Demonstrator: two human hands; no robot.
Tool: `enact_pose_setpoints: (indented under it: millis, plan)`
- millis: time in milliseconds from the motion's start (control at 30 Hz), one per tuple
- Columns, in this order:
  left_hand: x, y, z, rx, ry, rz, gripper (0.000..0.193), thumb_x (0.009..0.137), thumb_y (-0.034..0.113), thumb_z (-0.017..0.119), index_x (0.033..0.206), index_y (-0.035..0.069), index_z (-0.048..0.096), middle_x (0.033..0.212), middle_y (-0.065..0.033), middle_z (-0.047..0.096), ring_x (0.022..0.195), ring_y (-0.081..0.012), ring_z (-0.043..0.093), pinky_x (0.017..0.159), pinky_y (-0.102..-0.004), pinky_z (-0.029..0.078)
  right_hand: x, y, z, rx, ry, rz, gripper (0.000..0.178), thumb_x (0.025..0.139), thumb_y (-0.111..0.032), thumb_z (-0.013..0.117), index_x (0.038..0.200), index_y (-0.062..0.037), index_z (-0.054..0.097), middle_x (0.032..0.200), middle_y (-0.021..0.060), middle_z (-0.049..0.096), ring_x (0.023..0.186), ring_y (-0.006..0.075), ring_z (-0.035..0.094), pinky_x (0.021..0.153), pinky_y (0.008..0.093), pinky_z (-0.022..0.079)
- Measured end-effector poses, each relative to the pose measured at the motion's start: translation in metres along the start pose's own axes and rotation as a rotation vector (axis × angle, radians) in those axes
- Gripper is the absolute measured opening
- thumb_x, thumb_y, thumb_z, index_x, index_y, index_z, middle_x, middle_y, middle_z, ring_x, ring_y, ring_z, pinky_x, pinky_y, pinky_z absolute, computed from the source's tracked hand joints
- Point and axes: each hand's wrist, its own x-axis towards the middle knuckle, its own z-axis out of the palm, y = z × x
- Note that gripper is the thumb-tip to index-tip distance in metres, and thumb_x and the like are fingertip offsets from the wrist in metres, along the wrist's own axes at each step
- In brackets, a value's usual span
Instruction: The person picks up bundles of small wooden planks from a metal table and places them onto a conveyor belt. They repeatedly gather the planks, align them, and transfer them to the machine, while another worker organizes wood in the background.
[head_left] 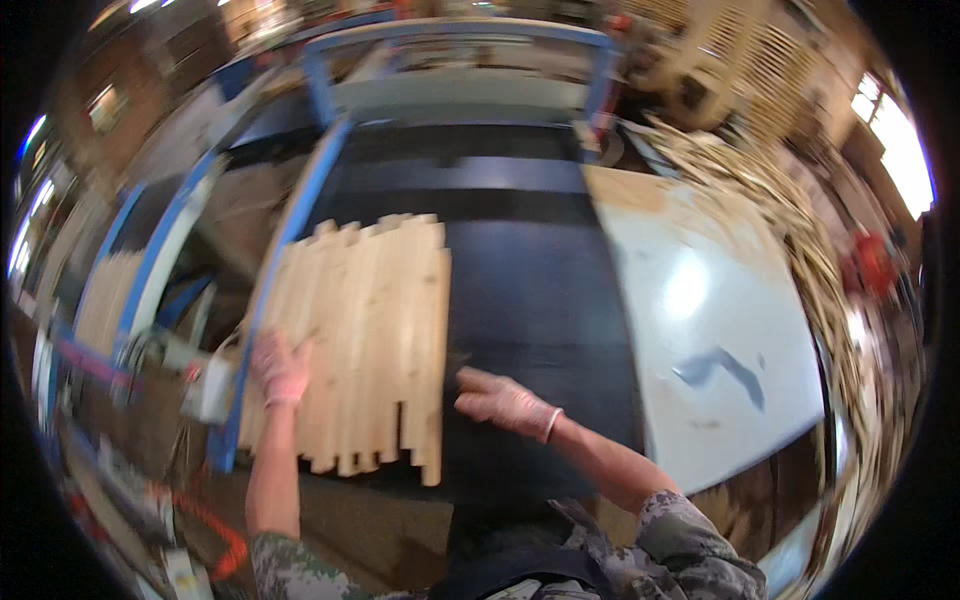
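Several pale wooden strips point(370, 320) lie side by side on a black conveyor belt point(540, 310), their ends uneven at the near and far sides. My left hand point(280, 368), in a pinkish work glove, rests at the left edge of the strips with its fingers and thumb apart. Just right of the rightmost strip is my right hand point(500, 400), gloved the same way. Its fingers stretch toward that strip, a small gap apart from it, and nothing shows in them.
A blue frame point(460, 28) spans the belt's far end, and a blue rail point(300, 205) runs along its left. To the right stands a glossy pale panel point(715, 300). Thin wood offcuts point(790, 210) are heaped beyond it. More strips point(108, 300) sit on another line at far left.
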Motion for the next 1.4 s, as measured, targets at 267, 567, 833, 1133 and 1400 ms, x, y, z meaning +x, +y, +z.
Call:
enact_pose_setpoints:
  millis: [267, 567, 833, 1133, 1400]
  plan:
    - [-0.127, 0.195, 0.001, -1.511, -0.531, 0.298, 0.056, 0.114, 0.03, 0.051, 0.153, -0.01, 0.051, 0.157, -0.0245, 0.055, 0.146, -0.0336, 0.053, 0.127, -0.0445, 0.038, -0.285, 0.131, -0.016, 0.502, -0.006, 0.114, 0.074, 0.107, -0.029, 0.07, 0.165, 0.0047, 0.037, 0.111, -0.0001, 0.063, 0.098, 0.0102, 0.057, 0.088, 0.0277, 0.052]
    - [-0.522, 0.555, -0.039, -1.505, -1.537, 0.807, 0.05, 0.111, 0.039, 0.061, 0.129, -0.006, 0.071, 0.123, -0.018, 0.077, 0.113, -0.0289, 0.074, 0.106, -0.0433, 0.056, -0.654, 0.325, 0.026, 0.518, 1.194, 0.456, 0.081, 0.098, -0.048, 0.071, 0.159, 0.001, 0.05, 0.141, 0.0147, 0.07, 0.121, 0.0258, 0.068, 0.104, 0.0373, 0.052]
    - [-0.752, 0.696, -0.021, -0.677, -1.937, 1.158, 0.043, 0.105, 0.019, 0.07, 0.141, -0.003, 0.067, 0.131, -0.0118, 0.075, 0.121, -0.0195, 0.068, 0.11, -0.0332, 0.05, -0.809, 0.45, 0.129, 0.984, 1.569, 0.714, 0.035, 0.102, -0.041, 0.071, 0.111, -0.0074, 0.072, 0.091, 0.003, 0.068, 0.071, 0.0136, 0.059, 0.062, 0.0326, 0.051]
    - [-0.86, 0.814, 0.074, -0.355, -2.021, 1.137, 0.044, 0.105, 0.026, 0.071, 0.137, -0.003, 0.069, 0.121, -0.0101, 0.077, 0.107, -0.0184, 0.071, 0.096, -0.0312, 0.055, -0.831, 0.555, 0.158, 1.252, 1.697, 0.656, 0.042, 0.098, -0.044, 0.07, 0.103, -0.0028, 0.073, 0.089, 0.0072, 0.069, 0.075, 0.0205, 0.063, 0.068, 0.0375, 0.053]
    - [-0.974, 0.967, 0.096, -0.335, -1.93, 1.306, 0.043, 0.103, 0.031, 0.074, 0.131, -0.001, 0.073, 0.112, -0.0073, 0.078, 0.094, -0.0141, 0.07, 0.083, -0.0281, 0.055, -0.93, 0.507, 0.124, 0.871, 1.705, 1.028, 0.046, 0.1, -0.046, 0.065, 0.104, -0.0028, 0.077, 0.092, 0.0141, 0.075, 0.083, 0.0282, 0.071, 0.078, 0.0422, 0.056]
